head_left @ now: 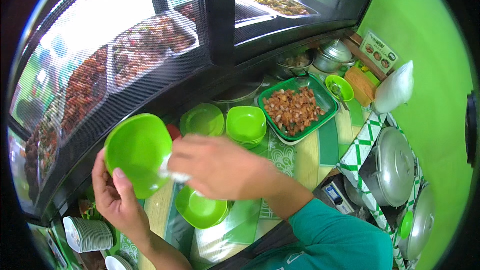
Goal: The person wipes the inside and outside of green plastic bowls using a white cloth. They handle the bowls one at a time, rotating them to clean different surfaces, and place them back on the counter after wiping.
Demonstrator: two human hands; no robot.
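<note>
My left hand [120, 204] grips the lower left edge of a square green bowl [135, 157], thumb inside the rim. The bowl is tilted, its inside turned towards me. Wadded in my right hand [221, 168] is a white cloth or tissue [174, 174], pressed to the bowl's right edge; the hand is blurred. Under my right wrist stands a small stack of green bowls [202, 210], partly hidden. Beyond the hand are another stack of green bowls [245, 125] and round green plates [202, 120].
A food display case [221, 45] with mesh panels runs along the far side. A green tray [318, 84] holds chopped, cooked-looking pieces [292, 108]. Lidded metal pots [395, 167] stand at the right. Stacked white dishes [88, 234] sit at lower left.
</note>
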